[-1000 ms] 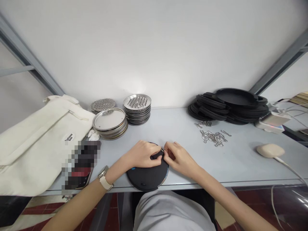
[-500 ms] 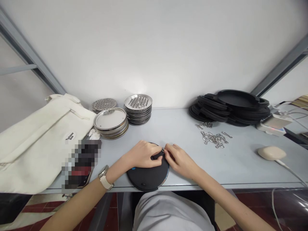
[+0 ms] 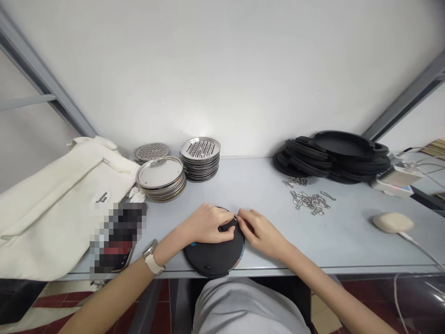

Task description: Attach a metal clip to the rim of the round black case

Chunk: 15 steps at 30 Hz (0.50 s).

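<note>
A round black disc (image 3: 213,257) lies at the table's front edge, with a small blue mark partly under my left hand (image 3: 210,225). That hand rests over the disc, and its thumb and forefinger pinch a dark part at the disc's upper right rim. At the same spot a small metal clip (image 3: 235,218) glints. My right hand (image 3: 259,232) has its fingertips closed on the clip, right beside my left fingers. How the clip sits on the rim is hidden by the fingertips.
Stacked metal grater plates (image 3: 200,160) and plain metal discs (image 3: 160,178) stand left. Black round trays (image 3: 344,146) pile up right, behind loose metal clips (image 3: 309,200). A white bag (image 3: 69,204), blurred phone (image 3: 120,241) and cream corded device (image 3: 392,222) flank the workspace.
</note>
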Available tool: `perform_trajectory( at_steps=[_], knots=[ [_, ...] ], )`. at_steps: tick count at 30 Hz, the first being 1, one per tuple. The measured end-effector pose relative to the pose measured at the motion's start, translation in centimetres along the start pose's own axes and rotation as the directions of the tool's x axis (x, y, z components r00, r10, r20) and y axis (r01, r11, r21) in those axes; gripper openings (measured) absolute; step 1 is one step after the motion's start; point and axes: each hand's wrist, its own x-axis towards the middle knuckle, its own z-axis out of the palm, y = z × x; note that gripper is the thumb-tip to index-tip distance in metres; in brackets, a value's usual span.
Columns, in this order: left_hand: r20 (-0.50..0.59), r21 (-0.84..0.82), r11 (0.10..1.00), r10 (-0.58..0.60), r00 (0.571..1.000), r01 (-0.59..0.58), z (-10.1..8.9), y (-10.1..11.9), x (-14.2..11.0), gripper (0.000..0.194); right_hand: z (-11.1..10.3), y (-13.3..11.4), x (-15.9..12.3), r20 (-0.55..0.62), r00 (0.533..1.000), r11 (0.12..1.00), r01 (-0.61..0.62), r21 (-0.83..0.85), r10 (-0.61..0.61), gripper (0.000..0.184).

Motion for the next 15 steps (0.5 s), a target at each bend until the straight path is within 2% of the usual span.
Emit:
perform_trajectory(
  at_steps=[9,15],
  knots=[
    [-0.008,-0.015,1.0,-0.009,1.0,0.009,0.11,0.02,-0.07,0.021,0.08,-0.04,0.06,-0.009,0.999,0.999,-0.04,-0.015,0.04,0.025],
    [-0.012,-0.01,1.0,-0.004,1.0,0.004,0.13,0.02,-0.04,0.018,0.27,-0.03,0.08,-0.027,0.999,0.998,-0.024,-0.057,0.023,0.025]
  ],
)
